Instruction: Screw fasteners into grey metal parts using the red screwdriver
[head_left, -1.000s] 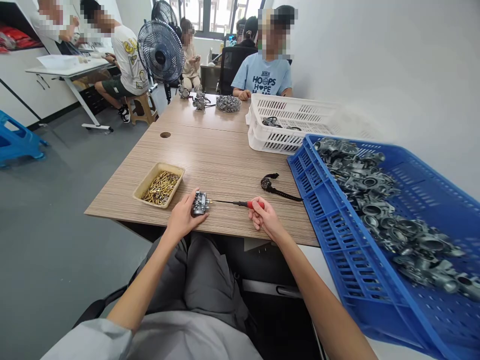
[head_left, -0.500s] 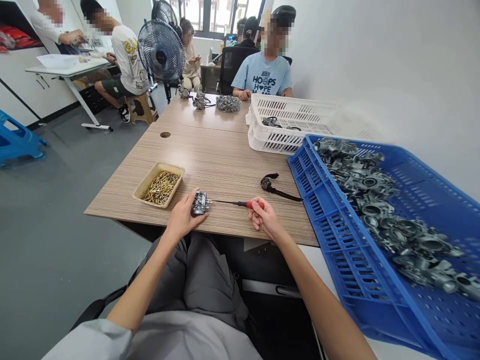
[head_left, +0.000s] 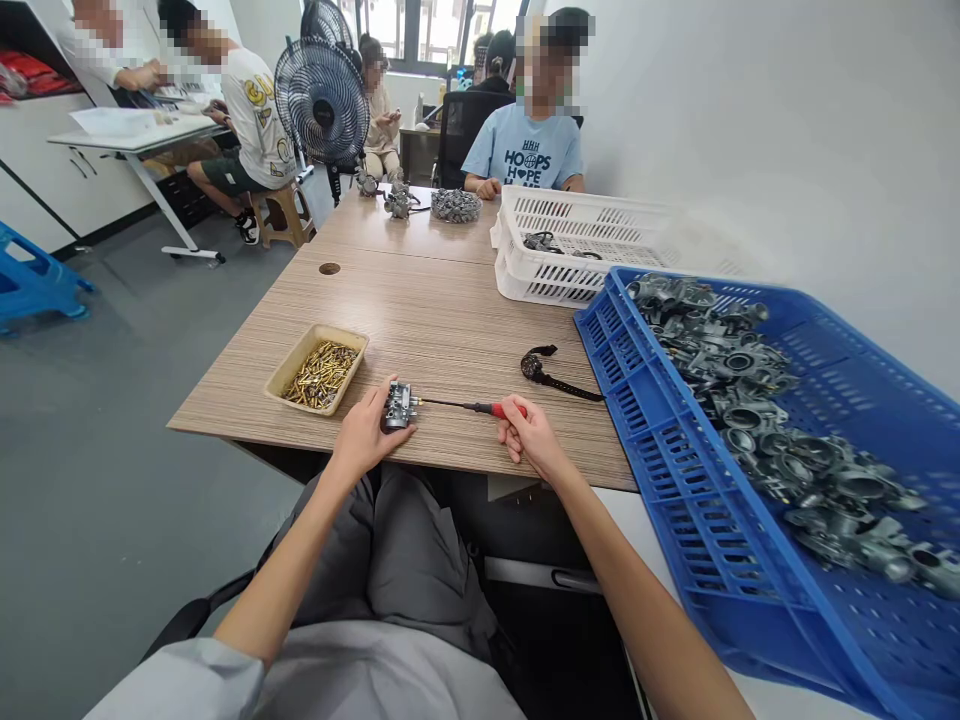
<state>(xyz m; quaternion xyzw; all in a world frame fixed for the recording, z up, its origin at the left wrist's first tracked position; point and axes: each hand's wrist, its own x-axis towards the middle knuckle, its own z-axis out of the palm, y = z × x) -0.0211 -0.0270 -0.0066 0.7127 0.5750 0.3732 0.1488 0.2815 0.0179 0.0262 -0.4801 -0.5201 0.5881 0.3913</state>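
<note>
My left hand [head_left: 367, 430] is closed around a small grey metal carburetor body [head_left: 399, 405], holding it on the table near the front edge. In my right hand [head_left: 527, 432] is the red handle of a screwdriver [head_left: 501, 410]. Its long dark shaft points left, and the tip meets a small brass piece [head_left: 418, 401] at the right side of the carburetor body. Whether that piece is seated in the body is too small to tell. Left of my left hand stands a cream tray [head_left: 273, 391] filled with brass jets or screws [head_left: 321, 375].
A black wristwatch [head_left: 532, 367] lies beyond my right hand. At the right, a blue crate [head_left: 660, 470] holds many carburetor bodies [head_left: 750, 370]; a white crate [head_left: 517, 275] stands behind it. Metal parts [head_left: 455, 206] lie at the far end, where a person in a blue shirt [head_left: 525, 150] sits.
Almost nothing differs. Both hands keep their hold on the carburetor body and the screwdriver, and the view has shifted very slightly.
</note>
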